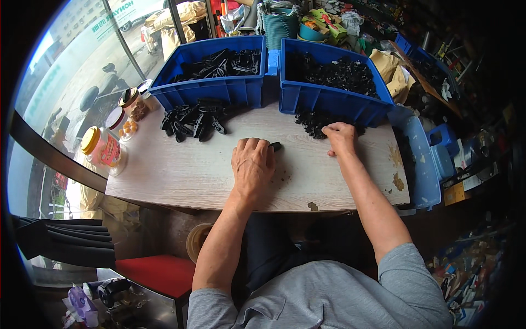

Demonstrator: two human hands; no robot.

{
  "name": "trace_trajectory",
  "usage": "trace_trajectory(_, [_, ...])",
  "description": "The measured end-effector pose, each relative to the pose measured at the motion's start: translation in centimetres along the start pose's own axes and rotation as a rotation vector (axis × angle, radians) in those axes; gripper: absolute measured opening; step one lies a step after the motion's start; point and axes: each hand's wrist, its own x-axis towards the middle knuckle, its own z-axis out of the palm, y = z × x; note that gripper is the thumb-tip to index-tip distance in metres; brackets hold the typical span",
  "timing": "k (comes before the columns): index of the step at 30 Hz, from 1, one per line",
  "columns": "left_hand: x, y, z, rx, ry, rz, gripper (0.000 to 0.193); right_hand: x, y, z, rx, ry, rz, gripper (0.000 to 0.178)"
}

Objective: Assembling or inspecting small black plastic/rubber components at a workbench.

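Head view shows me the left hand (252,163) curled round a part (276,146), likely light, stiff, best side-gripped, and the right hand (342,138) at the pieces (310,124), its grasp unclear.

Head-worn fisheye here, pretty close up, angled down toward 12 o'clock over the left hand (252,166) and right hand (341,139); grey shirt (323,293) sits around 5 to 6, window (71,82) bends round 10.
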Motion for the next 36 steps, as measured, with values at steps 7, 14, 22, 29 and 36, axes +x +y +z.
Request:
trace_trajectory(7, [-0.1,-0.2,0.1,-0.008,0.02,-0.014,0.008,-0.6,-0.7,0.1,-0.051,0.01,0.033,0.02])
trace_trajectory(14, [0.1,-0.1,0.1,-0.011,0.001,-0.036,0.008,-0.4,-0.6,-0.6,-0.037,-0.044,0.048,0.021])
trace_trajectory(22, [0.3,-0.1,0.0,-0.013,0.04,-0.018,0.009,-1.5,-1.2,-1.8,-0.088,-0.246,0.069,0.017])
trace_trajectory(29, [0.2,-0.5,0.0,-0.014,0.084,0.01,0.009,-1.4,-1.1,-1.8,-0.299,-0.275,0.004,0.013])
trace_trajectory(36, [0.1,-0.5,0.0,-0.039,0.09,-0.007,0.01,-2.2,-1.7,-1.5,-0.221,-0.234,0.04,0.021])
